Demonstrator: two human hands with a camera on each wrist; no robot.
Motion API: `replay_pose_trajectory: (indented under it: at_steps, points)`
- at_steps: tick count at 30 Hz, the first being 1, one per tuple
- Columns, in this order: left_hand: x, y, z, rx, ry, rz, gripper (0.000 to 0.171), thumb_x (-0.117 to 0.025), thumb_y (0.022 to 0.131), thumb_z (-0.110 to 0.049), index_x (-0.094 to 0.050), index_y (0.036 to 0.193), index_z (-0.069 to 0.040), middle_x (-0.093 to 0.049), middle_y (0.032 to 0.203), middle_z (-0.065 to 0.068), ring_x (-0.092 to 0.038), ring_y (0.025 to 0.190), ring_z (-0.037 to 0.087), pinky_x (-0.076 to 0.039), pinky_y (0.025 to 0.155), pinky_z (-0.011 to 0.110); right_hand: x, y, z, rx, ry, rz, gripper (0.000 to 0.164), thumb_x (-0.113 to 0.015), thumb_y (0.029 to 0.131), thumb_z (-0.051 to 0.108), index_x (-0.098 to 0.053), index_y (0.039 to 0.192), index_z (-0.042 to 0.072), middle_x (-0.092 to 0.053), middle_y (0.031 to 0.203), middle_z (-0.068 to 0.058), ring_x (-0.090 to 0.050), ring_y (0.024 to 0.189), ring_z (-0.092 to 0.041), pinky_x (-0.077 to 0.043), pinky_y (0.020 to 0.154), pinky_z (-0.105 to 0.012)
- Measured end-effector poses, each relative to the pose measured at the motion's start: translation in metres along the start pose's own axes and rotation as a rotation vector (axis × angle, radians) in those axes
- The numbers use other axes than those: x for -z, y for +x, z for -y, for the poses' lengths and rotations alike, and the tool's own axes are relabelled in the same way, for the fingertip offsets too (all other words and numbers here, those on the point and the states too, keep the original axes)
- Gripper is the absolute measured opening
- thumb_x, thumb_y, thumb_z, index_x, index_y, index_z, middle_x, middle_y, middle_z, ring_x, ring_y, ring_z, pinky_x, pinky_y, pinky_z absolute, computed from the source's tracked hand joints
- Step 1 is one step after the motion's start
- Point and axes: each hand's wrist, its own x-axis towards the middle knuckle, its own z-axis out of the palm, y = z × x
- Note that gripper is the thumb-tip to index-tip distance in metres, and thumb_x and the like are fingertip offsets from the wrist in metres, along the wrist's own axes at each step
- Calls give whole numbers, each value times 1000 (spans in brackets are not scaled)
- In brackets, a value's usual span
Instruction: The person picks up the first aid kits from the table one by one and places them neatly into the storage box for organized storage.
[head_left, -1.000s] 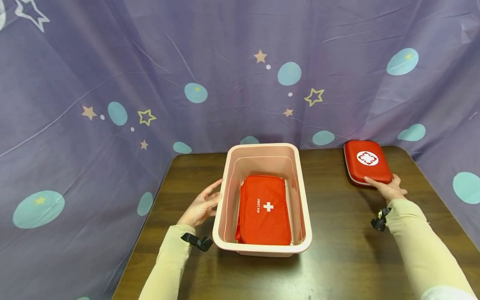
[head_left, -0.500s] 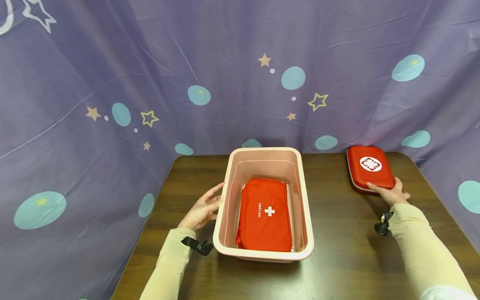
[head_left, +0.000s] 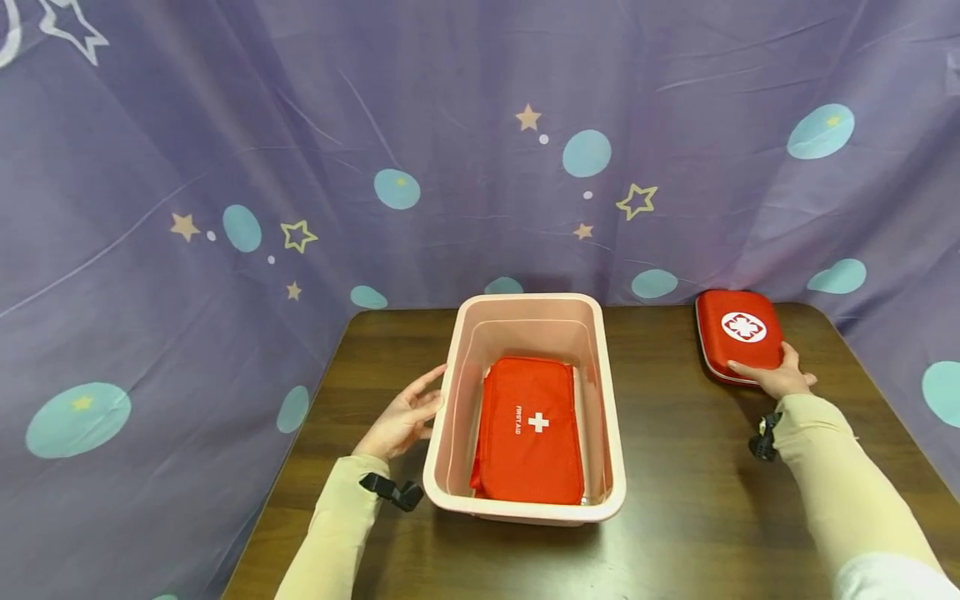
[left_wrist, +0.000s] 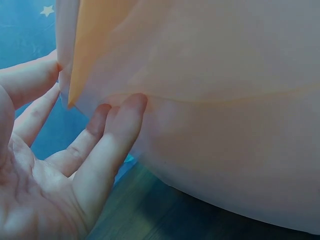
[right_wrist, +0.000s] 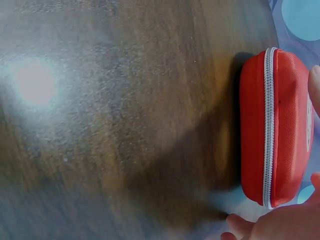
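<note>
A pink plastic bin [head_left: 611,392] stands mid-table with a red soft first-aid pouch [head_left: 532,467] lying flat inside, its white cross and lettering face up. My left hand [head_left: 401,421] rests against the bin's left wall. In the left wrist view its nearly straight fingers [left_wrist: 112,145] touch the outer wall. At the back right lies a red hard-shell first-aid case [head_left: 738,308] with a white emblem on its lid. My right hand [head_left: 783,379] grips its near right corner, thumb on the lid and the other fingers along the right side. The right wrist view shows its silver zipper [right_wrist: 269,125].
The brown wooden table [head_left: 667,483] ends at a purple curtain [head_left: 450,100] printed with stars and dots, which hangs close behind and to both sides. Black wrist cameras [head_left: 393,489] are strapped to both forearms.
The view has shifted slightly. My right hand has slid a little farther forward over the case's corner. Bin, pouch, case and left hand keep their places.
</note>
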Motion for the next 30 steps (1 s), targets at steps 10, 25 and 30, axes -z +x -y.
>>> replay_pose_trajectory:
  at_steps: [10, 25, 30]
  points:
    - [4, -2, 4, 0, -3, 24, 61, -48, 98, -7, -19, 151, -15, -57, 116, -1, -61, 97, 11, -54, 76, 38, -2, 9, 4, -10, -42, 9, 111, -62, 82, 51, 10, 147, -3, 2, 148, -36, 1, 128, -60, -21, 103, -69]
    - [3, 0, -1, -9, -27, 29, 60, -50, 97, -9, -24, 150, -17, -58, 116, 1, -62, 96, 12, -56, 74, 35, 3, 23, 16, -85, -52, -7, 109, -66, 81, 46, 7, 147, -2, 1, 146, -39, 6, 131, -61, -18, 107, -66]
    - [2, 1, -1, -9, -37, 36, 60, -52, 97, -9, -25, 150, -17, -57, 119, 1, -61, 99, 13, -55, 75, 36, 6, 23, 21, -135, -91, 2, 110, -66, 81, 43, 9, 146, -4, 3, 143, -42, 5, 133, -61, -19, 107, -66]
